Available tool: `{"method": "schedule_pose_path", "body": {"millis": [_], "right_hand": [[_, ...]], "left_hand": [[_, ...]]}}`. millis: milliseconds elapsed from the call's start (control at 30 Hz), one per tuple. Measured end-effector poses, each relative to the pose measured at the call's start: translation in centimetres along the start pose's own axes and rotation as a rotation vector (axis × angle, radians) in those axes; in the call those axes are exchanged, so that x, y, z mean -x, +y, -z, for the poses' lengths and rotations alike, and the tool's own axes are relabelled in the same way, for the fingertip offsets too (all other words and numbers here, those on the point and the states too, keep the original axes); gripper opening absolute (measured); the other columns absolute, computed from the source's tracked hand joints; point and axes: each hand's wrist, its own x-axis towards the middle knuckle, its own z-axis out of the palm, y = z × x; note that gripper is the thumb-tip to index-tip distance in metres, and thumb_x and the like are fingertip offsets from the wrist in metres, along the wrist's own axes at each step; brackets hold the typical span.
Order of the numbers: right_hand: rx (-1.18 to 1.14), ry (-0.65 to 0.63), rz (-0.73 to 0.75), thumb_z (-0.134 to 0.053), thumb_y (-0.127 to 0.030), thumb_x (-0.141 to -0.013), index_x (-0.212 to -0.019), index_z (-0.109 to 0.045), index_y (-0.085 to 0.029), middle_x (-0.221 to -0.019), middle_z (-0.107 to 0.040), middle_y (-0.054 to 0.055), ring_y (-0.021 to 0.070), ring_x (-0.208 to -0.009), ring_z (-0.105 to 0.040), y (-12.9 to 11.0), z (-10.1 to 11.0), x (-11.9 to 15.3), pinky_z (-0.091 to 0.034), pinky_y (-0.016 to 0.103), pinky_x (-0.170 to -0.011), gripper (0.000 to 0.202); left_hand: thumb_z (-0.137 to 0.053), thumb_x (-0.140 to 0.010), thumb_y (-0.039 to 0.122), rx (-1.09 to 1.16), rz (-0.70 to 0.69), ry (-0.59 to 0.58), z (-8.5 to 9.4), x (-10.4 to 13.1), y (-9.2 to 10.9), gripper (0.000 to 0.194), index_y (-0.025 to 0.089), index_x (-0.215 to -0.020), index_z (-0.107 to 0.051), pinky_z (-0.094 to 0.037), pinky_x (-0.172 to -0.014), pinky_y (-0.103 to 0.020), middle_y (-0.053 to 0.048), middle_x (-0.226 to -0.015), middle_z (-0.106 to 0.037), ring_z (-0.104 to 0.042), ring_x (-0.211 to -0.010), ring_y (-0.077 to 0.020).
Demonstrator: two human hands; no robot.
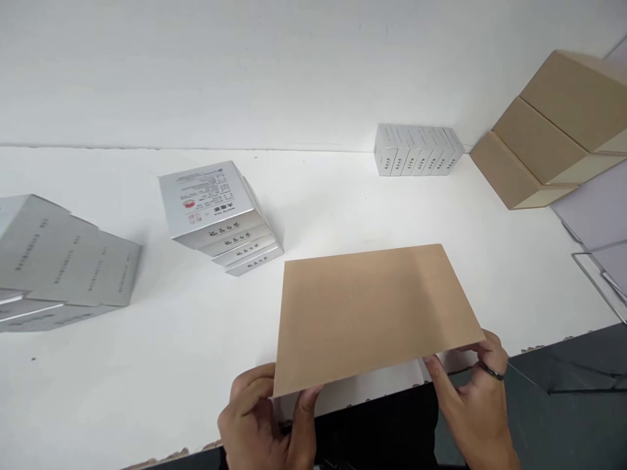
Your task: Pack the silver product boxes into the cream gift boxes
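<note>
Brown cardboard (362, 313) at 12 o'clock from grip, above white table (186, 365); long axis roughly 9-to-3. Left hand (272, 421) clamped on 8-o'clock corner, right hand (473, 398) on 4-o'clock, equally near.

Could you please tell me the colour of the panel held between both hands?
The panel is plain light brown on top, clearest in the head view.

Along the worktop's (333, 202) near edge, brown cardboard (362, 313) hides some fingers of the left hand (269, 421) and right hand (473, 398). The frame crops the left-end silver stack (73, 261) and far-right brown boxes (563, 124); the middle stack's (220, 212) finest print is illegible.
</note>
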Motion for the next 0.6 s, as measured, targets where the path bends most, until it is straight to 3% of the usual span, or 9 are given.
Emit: {"method": "schedule_pose_path", "body": {"millis": [133, 233, 400, 467, 533, 600], "right_hand": [[0.061, -0.039, -0.110, -0.087, -0.074, -0.073, -0.110, -0.053, -0.026, -0.093, -0.057, 0.001, 0.0235, -0.079, -0.061, 0.4, 1.2, -0.3, -0.053, 0.037, -0.067, 0.069], [0.023, -0.027, -0.131, -0.088, -0.077, -0.067, -0.106, -0.055, -0.026, -0.089, -0.060, 0.001, 0.0228, -0.075, -0.061, 0.3, 1.3, -0.3, -0.052, 0.035, -0.063, 0.073], [0.034, -0.184, -0.270, -0.086, -0.080, -0.068, -0.118, -0.065, -0.023, -0.093, -0.069, 0.006, 0.0255, -0.074, -0.066, 0.7, 2.3, 0.2, -0.054, 0.034, -0.058, 0.079], [0.033, -0.252, -0.322, -0.085, -0.080, -0.070, -0.108, -0.072, -0.022, -0.103, -0.073, 0.011, 0.0268, -0.075, -0.070, 1.1, 3.6, 0.0, -0.054, 0.034, -0.055, 0.070], [-0.051, -0.256, -0.320, -0.084, -0.077, -0.074, -0.091, -0.076, -0.023, -0.119, -0.074, 0.014, 0.0281, -0.081, -0.074, 1.6, 4.9, -0.2, -0.059, 0.034, -0.057, 0.058], [-0.216, -0.229, -0.305, -0.083, -0.073, -0.079, -0.086, -0.076, -0.024, -0.109, -0.076, 0.012, 0.0252, -0.074, -0.072, 1.9, 5.8, -0.3, -0.061, 0.034, -0.059, 0.050]], "left_hand": [[-0.077, -0.093, 0.023, 0.026, -0.020, -0.010, -0.2, -0.2, 1.0, 0.014, 0.022, -0.084, -0.066, -0.059, -0.062, -0.029, -0.005, -0.087, -0.067, -0.069, -0.075, -0.0192], [-0.075, -0.098, 0.035, 0.086, 0.123, 0.008, -0.8, 0.1, 2.1, 0.026, 0.022, -0.079, -0.061, -0.056, -0.060, -0.030, -0.004, -0.082, -0.064, -0.064, -0.070, -0.0190], [-0.071, -0.099, 0.058, 0.181, 0.361, -0.042, -0.9, 1.1, 3.3, 0.039, 0.024, -0.117, -0.061, -0.063, -0.080, -0.036, -0.011, -0.109, -0.071, -0.074, -0.101, -0.0274], [-0.066, -0.103, 0.058, 0.152, 0.354, -0.103, 0.1, 0.8, 3.4, 0.035, 0.025, -0.117, -0.064, -0.062, -0.081, -0.034, -0.009, -0.109, -0.074, -0.074, -0.101, -0.0263], [-0.058, -0.107, 0.054, 0.141, 0.279, -0.218, 1.5, -0.4, 3.1, 0.029, 0.027, -0.109, -0.068, -0.061, -0.072, -0.028, -0.003, -0.098, -0.076, -0.074, -0.086, -0.0211], [-0.053, -0.109, 0.050, 0.125, 0.150, -0.281, 3.2, -2.2, 2.5, 0.031, 0.028, -0.098, -0.070, -0.058, -0.063, -0.025, 0.001, -0.087, -0.075, -0.072, -0.073, -0.0173]]}}
